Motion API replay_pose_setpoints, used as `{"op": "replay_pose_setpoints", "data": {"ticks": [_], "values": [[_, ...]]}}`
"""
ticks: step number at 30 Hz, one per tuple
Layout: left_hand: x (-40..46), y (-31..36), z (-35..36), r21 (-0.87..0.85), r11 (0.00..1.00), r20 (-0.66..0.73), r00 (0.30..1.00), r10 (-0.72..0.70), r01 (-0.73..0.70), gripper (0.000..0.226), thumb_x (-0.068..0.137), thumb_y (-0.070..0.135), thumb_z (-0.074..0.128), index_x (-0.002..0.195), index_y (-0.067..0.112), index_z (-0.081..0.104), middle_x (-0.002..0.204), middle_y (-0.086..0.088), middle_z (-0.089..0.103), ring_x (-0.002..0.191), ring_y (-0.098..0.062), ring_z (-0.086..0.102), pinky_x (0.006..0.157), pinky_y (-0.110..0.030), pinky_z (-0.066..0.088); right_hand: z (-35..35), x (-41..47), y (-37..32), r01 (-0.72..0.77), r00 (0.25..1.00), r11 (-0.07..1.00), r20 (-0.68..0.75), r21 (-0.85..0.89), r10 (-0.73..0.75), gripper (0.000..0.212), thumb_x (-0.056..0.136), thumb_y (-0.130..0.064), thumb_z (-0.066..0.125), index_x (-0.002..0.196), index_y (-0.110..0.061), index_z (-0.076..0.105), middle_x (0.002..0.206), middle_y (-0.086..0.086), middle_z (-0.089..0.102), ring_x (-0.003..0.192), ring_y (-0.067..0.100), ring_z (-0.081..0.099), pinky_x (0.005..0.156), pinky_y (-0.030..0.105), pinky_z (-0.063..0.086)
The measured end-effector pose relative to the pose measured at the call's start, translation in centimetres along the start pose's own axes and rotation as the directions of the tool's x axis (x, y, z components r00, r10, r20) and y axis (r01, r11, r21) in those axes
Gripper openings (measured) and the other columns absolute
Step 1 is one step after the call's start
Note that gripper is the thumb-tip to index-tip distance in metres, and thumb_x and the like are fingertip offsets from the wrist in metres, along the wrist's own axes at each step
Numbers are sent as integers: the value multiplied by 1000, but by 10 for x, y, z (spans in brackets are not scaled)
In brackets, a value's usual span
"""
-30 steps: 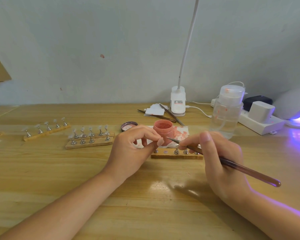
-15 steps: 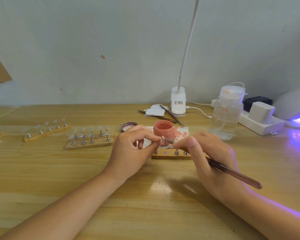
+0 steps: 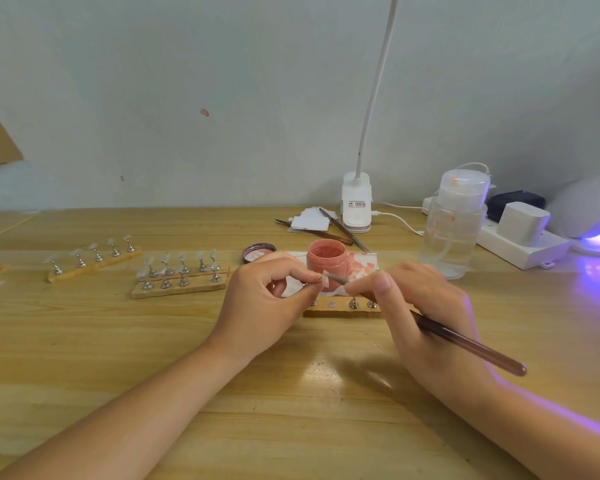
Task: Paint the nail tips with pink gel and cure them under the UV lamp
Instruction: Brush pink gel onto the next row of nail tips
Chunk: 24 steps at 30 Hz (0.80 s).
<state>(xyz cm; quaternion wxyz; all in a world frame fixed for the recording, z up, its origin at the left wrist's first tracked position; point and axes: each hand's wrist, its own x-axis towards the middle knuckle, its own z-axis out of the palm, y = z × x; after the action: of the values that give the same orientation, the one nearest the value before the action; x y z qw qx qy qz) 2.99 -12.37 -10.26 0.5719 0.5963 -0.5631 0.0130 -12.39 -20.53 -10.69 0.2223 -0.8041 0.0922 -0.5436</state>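
Observation:
My left hand [image 3: 267, 303] pinches a small metal stand with a nail tip [image 3: 324, 280] on it, held just above the table. My right hand [image 3: 420, 313] holds a long brown brush [image 3: 465, 344], and its fine tip touches the nail tip. Right behind them stands the open pink gel jar [image 3: 326, 259] on a stained white paper [image 3: 361, 263]. Its lid [image 3: 258, 252] lies to the left. Under my hands lies a wooden holder strip [image 3: 340, 311] with two metal stands on it. The UV lamp [image 3: 593, 216] glows purple at the far right.
Three more wooden strips [image 3: 181, 287] with several clear nail tips on stands lie to the left. A clear pump bottle [image 3: 456, 223], a white power strip [image 3: 520, 247], a clip lamp base [image 3: 356, 202] and tweezers on paper pads [image 3: 312, 221] stand behind.
My right hand has moved left and brought the brush tip onto the nail tip. My left hand has kept the nail tip stand almost still.

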Motion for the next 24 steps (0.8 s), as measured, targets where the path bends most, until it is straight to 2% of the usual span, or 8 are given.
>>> {"op": "replay_pose_setpoints", "data": {"ticks": [3, 5, 8, 11, 13, 16, 20, 24], "values": [[0, -1, 1, -1, 1000, -14, 1000, -25, 25, 32, 70, 1, 76, 67, 32, 65, 59, 5, 57, 50, -11, 34, 54, -32, 34, 0, -1, 1, -30, 999, 999, 18, 34, 29, 57, 95, -45, 32, 67, -15, 72, 65, -13, 65, 63, 1, 56, 69, 32, 41], [-1, -2, 0, 14, 1000, -22, 1000, -11, 11, 30, 71, 6, 76, 67, 33, 65, 57, 15, 54, 51, -9, 36, 54, -29, 33, -1, 0, 0, -34, 999, 998, 5, 45, 34, 50, 96, -40, 33, 70, -19, 70, 67, -16, 64, 67, -2, 57, 71, 30, 42], [0, -2, 0, 32, 999, -18, 1000, 25, -24, 23, 71, 15, 75, 70, 35, 65, 58, 21, 53, 51, -6, 36, 53, -27, 32, -1, 0, 0, -86, 996, 995, 29, 57, 84, 35, 92, -35, 38, 76, -26, 69, 73, -17, 65, 73, 3, 61, 72, 36, 47], [1, -2, 1, 29, 999, -39, 999, 28, -27, 22, 70, 17, 73, 68, 37, 63, 54, 24, 50, 50, -8, 36, 57, -30, 35, -1, 0, -1, -84, 996, 992, 26, 90, 82, 44, 94, -39, 36, 69, -24, 69, 66, -17, 65, 68, 0, 59, 70, 28, 43], [1, -2, 1, 35, 999, -38, 998, 44, -42, 26, 72, 15, 75, 68, 37, 62, 53, 26, 49, 51, -6, 37, 58, -30, 36, -1, 0, -2, -72, 997, 992, 3, 105, 72, 45, 95, -35, 36, 69, -19, 69, 68, -16, 66, 69, 1, 60, 69, 30, 44], [1, -3, 0, 53, 997, -31, 998, 61, -59, 24, 73, 16, 72, 69, 38, 62, 53, 26, 49, 51, -5, 36, 55, -23, 34, 0, 0, -1, -100, 995, 989, 12, 108, 100, 38, 92, -31, 39, 74, -20, 70, 74, -25, 64, 75, -2, 62, 71, 30, 48], [0, -4, 1, 59, 997, -29, 999, 41, -39, 28, 73, 9, 75, 69, 34, 62, 51, 29, 49, 49, -3, 35, 61, -13, 37, -1, -1, -1, -134, 991, 979, 44, 155, 128, 46, 93, -43, 37, 71, -21, 70, 68, -21, 63, 68, 1, 61, 67, 26, 46], [0, -1, 0, 51, 998, -15, 999, 37, -36, 15, 73, 20, 70, 74, 34, 65, 51, 27, 51, 48, -5, 34, 52, -17, 32, -1, 1, -2, -117, 993, 976, -8, 184, 120, 33, 92, -30, 38, 76, -27, 67, 75, -17, 67, 70, 2, 63, 69, 29, 49]]}}
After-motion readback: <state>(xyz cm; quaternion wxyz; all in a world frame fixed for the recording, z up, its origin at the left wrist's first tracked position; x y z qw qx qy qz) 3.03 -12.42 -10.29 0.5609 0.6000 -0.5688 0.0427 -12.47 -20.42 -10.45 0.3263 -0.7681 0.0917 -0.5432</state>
